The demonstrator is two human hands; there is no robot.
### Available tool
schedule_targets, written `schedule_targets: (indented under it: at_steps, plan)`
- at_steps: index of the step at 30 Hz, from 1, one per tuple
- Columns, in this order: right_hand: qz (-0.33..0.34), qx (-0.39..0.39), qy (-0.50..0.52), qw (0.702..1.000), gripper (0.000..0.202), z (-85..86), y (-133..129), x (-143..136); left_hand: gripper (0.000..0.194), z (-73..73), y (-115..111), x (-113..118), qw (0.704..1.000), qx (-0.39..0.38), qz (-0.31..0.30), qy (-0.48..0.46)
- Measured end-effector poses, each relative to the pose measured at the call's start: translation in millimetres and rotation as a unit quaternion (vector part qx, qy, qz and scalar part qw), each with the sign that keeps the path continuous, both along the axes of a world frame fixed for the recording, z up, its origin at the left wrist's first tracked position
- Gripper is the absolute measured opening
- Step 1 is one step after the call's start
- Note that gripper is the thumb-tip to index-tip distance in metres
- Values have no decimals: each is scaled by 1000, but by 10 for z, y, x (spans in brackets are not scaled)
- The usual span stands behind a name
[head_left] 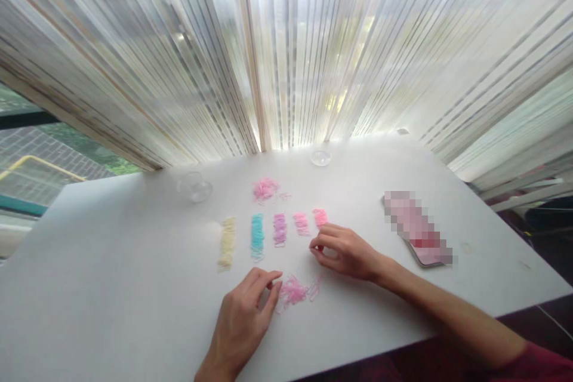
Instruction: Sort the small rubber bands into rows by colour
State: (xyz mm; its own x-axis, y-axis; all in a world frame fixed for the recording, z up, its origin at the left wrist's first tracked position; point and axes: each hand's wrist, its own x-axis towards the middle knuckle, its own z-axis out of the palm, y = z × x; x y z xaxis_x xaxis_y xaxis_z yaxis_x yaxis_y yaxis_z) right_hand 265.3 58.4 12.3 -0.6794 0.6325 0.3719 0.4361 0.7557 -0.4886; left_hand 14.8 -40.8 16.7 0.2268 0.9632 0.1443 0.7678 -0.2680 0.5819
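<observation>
My right hand (342, 253) is just below the bright pink column (320, 217), thumb and fingertips brought together in a pinch. Whatever is between them is too small to make out. Beside the near heap of small pink loops (293, 290), my left hand (246, 304) has its thumb and forefinger slightly apart, with nothing visible between them. Similar small thin pieces lie stacked in columns on the table: cream (227, 243), turquoise (257, 236), lilac (280, 230) and lighter pink (301, 224). A second pink heap (265, 188) lies behind them.
On the white table (111, 286), a clear round container (194, 187) stands at the back left and a small clear dish (320, 159) at the back. A blurred-out pink phone-like object (416, 230) lies right. Striped sheer curtains (286, 48) hang along the far edge.
</observation>
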Motion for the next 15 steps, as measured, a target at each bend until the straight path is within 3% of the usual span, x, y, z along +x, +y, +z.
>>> schedule_targets:
  at_steps: [5,11,15]
  plan:
    - [33,-62,-49,996,13,110,-233,-46,18,-66,-40,-72,999,2,-35,-10]
    - [-153,-80,26,985,24,-84,-679,43,21,-81,13,22,998,20,-61,-15]
    - [-215,-67,40,974,25,-187,-846,23,24,-92,36,85,997,12,-69,-11]
